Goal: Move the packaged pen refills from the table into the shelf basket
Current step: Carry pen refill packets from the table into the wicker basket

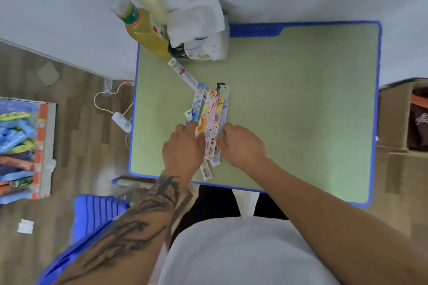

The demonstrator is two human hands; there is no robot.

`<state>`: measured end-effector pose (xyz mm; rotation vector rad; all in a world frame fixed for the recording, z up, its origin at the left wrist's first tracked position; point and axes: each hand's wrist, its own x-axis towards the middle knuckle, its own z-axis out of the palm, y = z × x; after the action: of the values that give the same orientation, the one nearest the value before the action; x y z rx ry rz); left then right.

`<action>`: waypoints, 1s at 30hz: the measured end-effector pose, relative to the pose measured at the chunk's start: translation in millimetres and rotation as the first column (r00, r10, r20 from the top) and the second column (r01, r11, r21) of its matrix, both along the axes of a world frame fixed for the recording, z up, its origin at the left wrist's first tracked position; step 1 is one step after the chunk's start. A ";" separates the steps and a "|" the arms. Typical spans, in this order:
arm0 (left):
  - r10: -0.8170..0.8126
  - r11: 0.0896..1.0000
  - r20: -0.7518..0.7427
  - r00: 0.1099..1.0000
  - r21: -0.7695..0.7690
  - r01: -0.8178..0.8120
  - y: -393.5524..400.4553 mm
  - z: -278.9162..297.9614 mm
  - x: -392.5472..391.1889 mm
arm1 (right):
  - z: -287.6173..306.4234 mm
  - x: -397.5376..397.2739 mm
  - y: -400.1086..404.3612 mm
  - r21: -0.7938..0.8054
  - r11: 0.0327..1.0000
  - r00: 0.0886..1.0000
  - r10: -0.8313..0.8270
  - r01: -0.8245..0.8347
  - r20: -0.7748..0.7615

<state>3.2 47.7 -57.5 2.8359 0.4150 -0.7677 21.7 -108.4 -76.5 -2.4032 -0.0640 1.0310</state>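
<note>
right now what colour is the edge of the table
Blue, around a pale green top; the table edge shows best in the head view.

You have one wide-angle view, worn on the head, looking steeply down and forward over the green, blue-edged desk (pixel 301 99) at close range, your own forearms reaching in from below.

Table (pixel 301 99) right half is bare green top w/ open room for a hand. Far-left corner blocked by bottle (pixel 143 30) & crumpled bag (pixel 201 34), touching each other. One refill pack (pixel 183 74) lies diagonal just below them. Pile of packs (pixel 212 113) sits mid-table btwn both hands. Cardboard box (pixel 403 118) stands off the right edge, box of goods (pixel 23 148) on floor at left, well apart.
</note>
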 end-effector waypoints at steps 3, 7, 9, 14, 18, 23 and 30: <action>-0.050 0.996 -0.050 0.997 -0.077 0.046 15.2 -9.1 13.5 | -5.8 5.9 20.1 -0.060 0.989 0.990 -0.138 0.138 -0.003; -0.131 0.981 -0.070 0.989 -0.153 0.119 25.7 -18.1 26.9 | -5.3 9.0 35.8 -0.151 0.948 0.959 -0.283 0.280 -0.003; -0.128 0.976 -0.079 0.989 -0.187 0.112 28.4 -20.9 32.8 | -5.0 9.6 40.7 -0.165 0.926 0.938 -0.345 0.338 -0.014; -0.113 0.959 -0.119 0.987 -0.272 0.077 33.4 -20.0 46.2 | -8.0 14.9 49.5 -0.167 0.913 0.919 -0.389 0.373 -0.071; -0.060 0.941 -0.146 0.987 -0.339 0.007 39.5 -20.1 56.1 | -7.6 17.5 55.5 -0.107 0.830 0.823 -0.557 0.548 -0.111; -0.054 0.908 -0.147 0.988 -0.419 -0.013 49.2 -21.7 60.5 | 7.9 2.3 55.0 -0.001 0.718 0.716 -0.694 0.696 -0.078; -0.006 0.850 -0.122 0.992 -0.524 -0.059 53.1 -7.2 58.5 | 38.0 -28.2 29.7 0.126 0.531 0.528 -0.847 0.838 0.059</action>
<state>61.6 100.8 -64.8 2.2722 0.2121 -0.8884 -6.5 -78.7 -38.5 -1.9741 0.9348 0.3859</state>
